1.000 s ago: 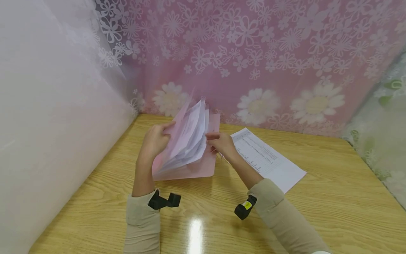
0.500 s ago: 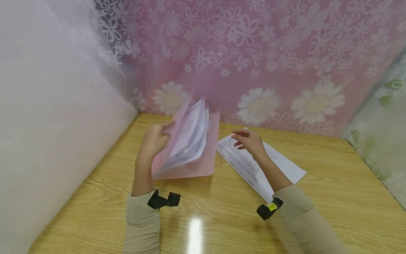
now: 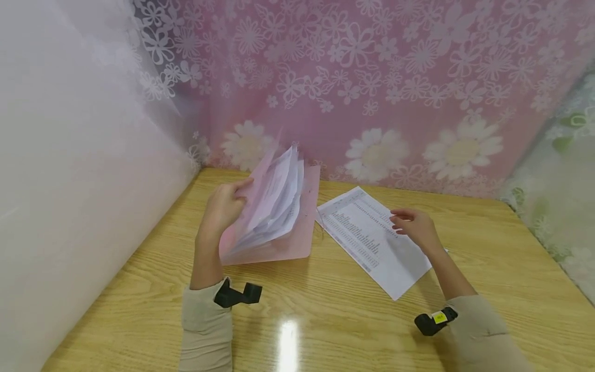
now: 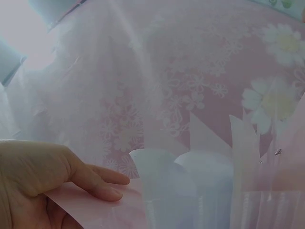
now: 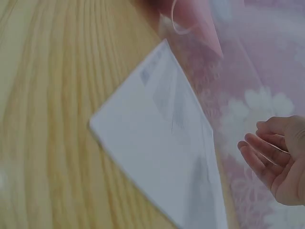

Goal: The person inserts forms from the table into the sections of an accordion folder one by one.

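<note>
left hand [image 3: 222,206]: grips front flap of pink expanding folder [image 3: 297,227], propped open on the table [image 3: 325,320] | right hand [image 3: 413,225]: fingers relaxed, empty, over printed sheet [image 3: 372,240] beside folder | sheet likely light, floppy; best pinched at an edge

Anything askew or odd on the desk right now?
Nothing damaged or spilled. The printed sheet lies skewed to the table edge, under the right hand. The pink folder stands fanned open, gripped by the left hand.
</note>
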Motion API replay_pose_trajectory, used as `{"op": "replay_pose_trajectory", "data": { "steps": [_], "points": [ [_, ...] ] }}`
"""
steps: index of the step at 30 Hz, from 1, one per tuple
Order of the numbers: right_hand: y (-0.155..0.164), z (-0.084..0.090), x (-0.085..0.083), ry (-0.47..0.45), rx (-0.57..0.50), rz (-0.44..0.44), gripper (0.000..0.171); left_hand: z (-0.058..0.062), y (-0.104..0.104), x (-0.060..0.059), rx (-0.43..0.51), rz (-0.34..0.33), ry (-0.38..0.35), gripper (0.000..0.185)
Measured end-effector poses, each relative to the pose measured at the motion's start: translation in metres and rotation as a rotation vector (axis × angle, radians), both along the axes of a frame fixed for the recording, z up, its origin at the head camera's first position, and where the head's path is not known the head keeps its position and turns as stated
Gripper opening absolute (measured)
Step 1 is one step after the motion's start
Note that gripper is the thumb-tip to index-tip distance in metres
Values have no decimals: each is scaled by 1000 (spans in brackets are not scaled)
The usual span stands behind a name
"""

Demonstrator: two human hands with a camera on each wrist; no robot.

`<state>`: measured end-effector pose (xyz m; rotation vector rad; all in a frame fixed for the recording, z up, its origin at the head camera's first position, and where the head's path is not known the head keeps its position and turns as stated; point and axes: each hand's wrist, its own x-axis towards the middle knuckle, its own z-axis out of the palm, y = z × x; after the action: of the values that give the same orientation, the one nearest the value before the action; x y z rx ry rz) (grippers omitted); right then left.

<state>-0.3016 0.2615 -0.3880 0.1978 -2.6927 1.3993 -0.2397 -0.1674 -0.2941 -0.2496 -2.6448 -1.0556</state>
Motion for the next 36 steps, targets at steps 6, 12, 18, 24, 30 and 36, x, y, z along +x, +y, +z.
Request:
{"op": "replay_pose_trajectory", "data": {
  "steps": [6, 12, 18, 24, 30, 36],
  "points": [
    [36, -15, 10, 6, 151, -77, 45, 0, 0, 0, 1, 6, -19, 51],
    [53, -30, 14, -70, 167, -106, 49, 0, -1, 0, -10, 8, -15, 51],
    [62, -49, 11, -20, 277, -116, 49, 0, -1, 0, -11, 9, -23, 51],
    [64, -55, 18, -11, 279, -138, 50, 1, -2, 0, -12, 11, -20, 51],
    [68, -48, 35, -81, 245, -147, 50, 3, 1, -1, -22, 0, -11, 50],
    [71, -44, 41, -107, 189, -172, 45, 2, 1, 0, -35, -3, 0, 49]
  ]
}}
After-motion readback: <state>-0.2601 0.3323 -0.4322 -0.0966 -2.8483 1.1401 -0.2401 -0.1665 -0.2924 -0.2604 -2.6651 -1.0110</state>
